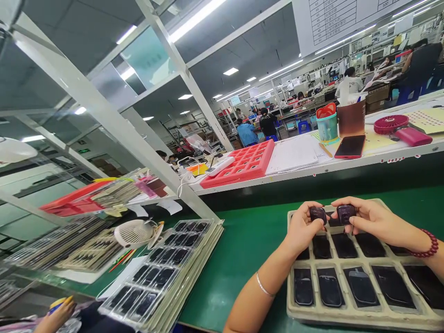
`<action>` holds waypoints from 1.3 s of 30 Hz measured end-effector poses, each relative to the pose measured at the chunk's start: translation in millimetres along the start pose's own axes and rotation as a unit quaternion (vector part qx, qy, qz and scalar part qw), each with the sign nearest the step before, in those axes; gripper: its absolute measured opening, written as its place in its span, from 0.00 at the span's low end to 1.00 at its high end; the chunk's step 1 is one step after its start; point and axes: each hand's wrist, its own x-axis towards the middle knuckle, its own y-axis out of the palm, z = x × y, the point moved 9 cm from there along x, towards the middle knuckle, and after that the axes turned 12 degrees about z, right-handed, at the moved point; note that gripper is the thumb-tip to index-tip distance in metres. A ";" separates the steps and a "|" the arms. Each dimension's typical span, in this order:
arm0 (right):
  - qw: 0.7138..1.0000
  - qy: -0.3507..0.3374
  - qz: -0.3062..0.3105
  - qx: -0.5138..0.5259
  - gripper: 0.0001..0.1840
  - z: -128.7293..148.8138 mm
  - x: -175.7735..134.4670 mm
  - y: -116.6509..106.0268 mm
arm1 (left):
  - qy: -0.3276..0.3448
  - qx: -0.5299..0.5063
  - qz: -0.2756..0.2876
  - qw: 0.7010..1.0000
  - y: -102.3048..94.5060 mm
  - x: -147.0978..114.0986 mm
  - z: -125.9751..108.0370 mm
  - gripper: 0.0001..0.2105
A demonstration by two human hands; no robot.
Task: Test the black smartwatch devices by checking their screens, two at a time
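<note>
Both hands raised just above the far edge of the grey tray point(357, 315). My left hand point(302, 227) has its fingers closed round a small dark device point(318, 214); my right hand point(373, 218) pinches a second one point(346, 213) the same way. Held side by side, faces up toward me, likely so the two fronts can be compared. Each is a small rounded-rectangular piece, glossy, dark purple-black, catching the ceiling lights. Below my fingers the tray's pockets hold more flat dark pieces. Left of my fingers, on the green tabletop point(243, 245), a stack of clear trays point(163, 273) and a small white fan point(135, 232).
</note>
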 end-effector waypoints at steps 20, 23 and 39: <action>0.997 0.021 -0.001 0.078 0.34 -5.8 3.0 -11.8 | -0.011 -0.082 0.099 0.992 4.2 6.2 11.9 0.41; 0.998 0.018 0.015 0.058 0.33 -3.3 3.2 -8.3 | -0.014 -0.071 0.102 0.992 4.7 5.5 12.2 0.38; 0.998 0.016 0.053 0.010 0.37 -10.1 6.7 -6.2 | 0.012 -0.078 0.117 0.990 6.0 6.9 10.6 0.30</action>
